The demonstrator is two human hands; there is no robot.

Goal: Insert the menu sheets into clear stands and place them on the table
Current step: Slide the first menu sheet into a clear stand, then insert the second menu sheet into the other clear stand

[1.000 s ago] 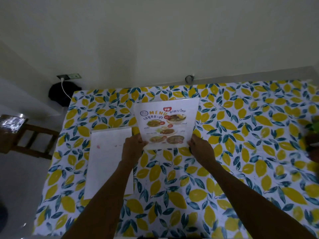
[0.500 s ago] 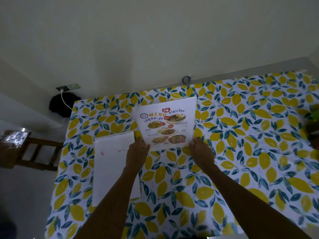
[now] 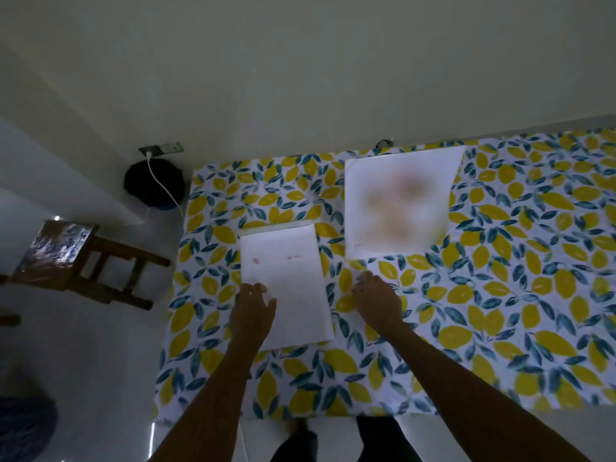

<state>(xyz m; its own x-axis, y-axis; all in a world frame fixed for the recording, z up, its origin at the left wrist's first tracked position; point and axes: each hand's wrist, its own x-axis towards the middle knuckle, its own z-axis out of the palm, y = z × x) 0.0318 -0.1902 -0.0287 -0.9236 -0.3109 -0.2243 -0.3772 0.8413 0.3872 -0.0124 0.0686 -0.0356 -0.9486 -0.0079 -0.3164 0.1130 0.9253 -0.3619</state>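
A clear stand with a colour menu sheet [image 3: 398, 205] in it stands upright at the far edge of the table [image 3: 500, 295], close to the wall; its print is blurred. A stack of white sheets [image 3: 290, 261] lies face down on the left part of the table. My left hand [image 3: 253, 308] hovers over the stack's near left part, fingers spread, holding nothing. My right hand [image 3: 376, 298] is just in front of the stand, apart from it, fingers loosely curled and empty.
A lemon-print cloth covers the table. A wooden stool [image 3: 76, 258] stands on the floor at the left. A dark round object [image 3: 153, 185] with a white cable sits below a wall socket [image 3: 161, 149]. My feet show under the near table edge.
Both hands have let go of the menu stand, which now stands by the wall. My left hand has moved left over the white stack; my right hand has drawn back.
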